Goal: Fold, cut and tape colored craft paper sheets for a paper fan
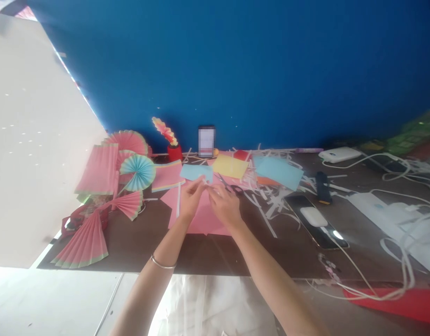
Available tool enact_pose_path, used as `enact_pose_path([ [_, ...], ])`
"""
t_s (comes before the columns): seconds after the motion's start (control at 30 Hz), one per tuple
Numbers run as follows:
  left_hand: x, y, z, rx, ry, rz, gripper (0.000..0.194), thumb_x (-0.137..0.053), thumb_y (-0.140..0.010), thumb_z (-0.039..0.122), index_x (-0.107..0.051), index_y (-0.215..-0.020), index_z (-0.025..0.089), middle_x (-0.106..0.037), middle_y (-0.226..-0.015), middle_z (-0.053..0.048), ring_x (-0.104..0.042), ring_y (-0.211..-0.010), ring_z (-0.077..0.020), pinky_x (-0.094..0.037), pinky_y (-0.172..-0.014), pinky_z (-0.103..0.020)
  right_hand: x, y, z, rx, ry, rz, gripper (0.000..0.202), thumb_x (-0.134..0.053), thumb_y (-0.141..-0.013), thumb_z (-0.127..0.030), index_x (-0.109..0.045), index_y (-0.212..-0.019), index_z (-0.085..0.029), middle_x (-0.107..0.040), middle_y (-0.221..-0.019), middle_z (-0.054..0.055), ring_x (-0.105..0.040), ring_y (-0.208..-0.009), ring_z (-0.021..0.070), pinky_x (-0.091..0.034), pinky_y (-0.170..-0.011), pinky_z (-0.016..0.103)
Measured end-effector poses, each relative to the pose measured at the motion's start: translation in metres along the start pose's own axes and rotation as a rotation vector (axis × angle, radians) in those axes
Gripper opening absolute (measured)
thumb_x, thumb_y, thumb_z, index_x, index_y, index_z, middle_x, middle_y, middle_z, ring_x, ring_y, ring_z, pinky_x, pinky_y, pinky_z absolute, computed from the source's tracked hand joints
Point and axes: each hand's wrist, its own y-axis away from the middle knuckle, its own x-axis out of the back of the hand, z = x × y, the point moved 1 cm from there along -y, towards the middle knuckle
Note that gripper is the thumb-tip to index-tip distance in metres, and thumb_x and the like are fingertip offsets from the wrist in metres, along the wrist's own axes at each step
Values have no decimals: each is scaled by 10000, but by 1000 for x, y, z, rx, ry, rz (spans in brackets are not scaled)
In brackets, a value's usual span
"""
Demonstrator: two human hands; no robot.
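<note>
Over the pink paper (201, 224), my left hand (192, 196) and my right hand (225, 203) meet at the fingertips. Both pinch a small white piece (205, 181), perhaps a bit of paper strip; it is too small to make out fully. Dark-handled scissors (232, 187) lie beside my right hand, partly hidden by it. Just beyond my fingers are a light blue sheet (197, 172) and a yellow sheet (230, 166). A white strip (178, 199) rests on the pink paper left of my left hand.
Folded pink paper fans (84, 240) and a blue rosette (138, 172) stand at the left. A phone (206, 141) leans against the blue wall. White paper scraps (276, 203), another phone (316, 221), a power strip (383, 224) and cables spread over the right side.
</note>
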Motion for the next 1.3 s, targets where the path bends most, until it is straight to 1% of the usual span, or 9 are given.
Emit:
enact_pose_path([
  [0.17,-2,-2,-9,55,118,55,398,-694,-699,340,-651,-1070,204,-640,-1157,-82,-593,-1081,-250,-448,-964,-414,5,-4,-6,11,-18,-24,287,-427,-894,-152,-620,-1100,-204,-668,-977,61,-629,-746,135,-421,-661,260],
  [0.3,2,-6,-11,36,208,133,387,-660,-740,365,-626,-1088,202,-603,-1212,-90,-570,-1119,-239,-452,-968,-391,8,-5,-9,-26,-106,-26,285,-409,-906,-162,-631,-1078,-211,-653,-991,61,-626,-831,141,-441,-709,253],
  [0.43,5,-8,-10,17,267,177,406,-654,-752,371,-597,-1121,212,-564,-1264,-89,-557,-1139,-239,-458,-965,-368,6,-4,-11,-61,-148,-47,259,-429,-901,-163,-646,-1033,-210,-648,-973,50,-623,-816,134,-444,-683,245],
  [0.53,5,-9,-11,13,278,172,434,-654,-752,383,-579,-1145,216,-555,-1273,-89,-561,-1133,-247,-470,-949,-368,6,-4,-11,-45,-143,-38,247,-444,-889,-147,-656,-1001,-205,-652,-951,41,-622,-783,129,-440,-659,244],
  [0.7,5,-8,-11,3,251,155,445,-633,-763,411,-561,-1163,228,-506,-1327,-86,-568,-1122,-243,-471,-945,-365,9,-5,-12,-29,-100,-47,274,-431,-885,-126,-661,-997,-222,-652,-952,41,-610,-734,124,-439,-728,274],
  [0.77,5,-8,-11,-5,256,139,438,-626,-766,409,-562,-1162,232,-492,-1341,-86,-568,-1122,-247,-468,-948,-370,10,-5,-12,-30,-104,-46,273,-434,-882,-123,-661,-994,-224,-654,-944,41,-613,-754,130,-435,-736,274],
  [0.87,4,-7,-9,-3,241,97,478,-655,-739,358,-546,-1193,253,-509,-1325,-77,-564,-1127,-256,-469,-943,-372,10,-7,-12,-64,-133,-22,244,-449,-883,-145,-661,-977,-219,-662,-936,40,-626,-805,139,-431,-752,270],
  [1.07,1,-3,-4,8,151,52,613,-693,-701,253,-480,-1274,290,-545,-1289,-64,-573,-1116,-248,-484,-918,-347,9,-8,-10,-106,-149,37,217,-452,-887,-171,-663,-922,-203,-686,-903,41,-645,-789,138,-430,-776,273],
  [1.3,0,1,-3,-17,91,62,586,-642,-733,210,-470,-1289,282,-586,-1233,-61,-594,-1086,-227,-487,-915,-341,10,-8,-10,-95,-143,51,241,-436,-889,-154,-665,-942,-209,-685,-882,40,-644,-781,137,-435,-785,268],
])
